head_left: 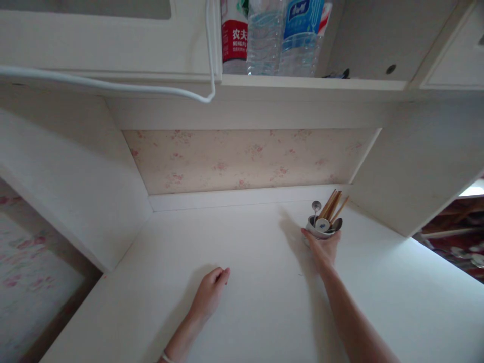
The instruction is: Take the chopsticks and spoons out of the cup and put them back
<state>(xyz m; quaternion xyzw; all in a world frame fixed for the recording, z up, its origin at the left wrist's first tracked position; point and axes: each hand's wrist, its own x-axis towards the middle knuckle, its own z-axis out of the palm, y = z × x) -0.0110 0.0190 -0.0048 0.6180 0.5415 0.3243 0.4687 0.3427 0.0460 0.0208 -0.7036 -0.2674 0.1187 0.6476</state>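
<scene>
My right hand (323,249) is wrapped round a small white cup (316,230) at the back right of the white desk top (257,302). Wooden chopsticks (333,203) and spoons (315,206) stand up out of the cup. My left hand (210,292) rests on the desk nearer the middle, fingers curled loosely under, holding nothing that I can see.
Above the desk a shelf (302,83) carries water bottles (264,38). A white cable (113,85) runs along the shelf's underside. A floral back panel (245,161) closes the recess, with white side walls left and right. Floral bedding shows at the far right.
</scene>
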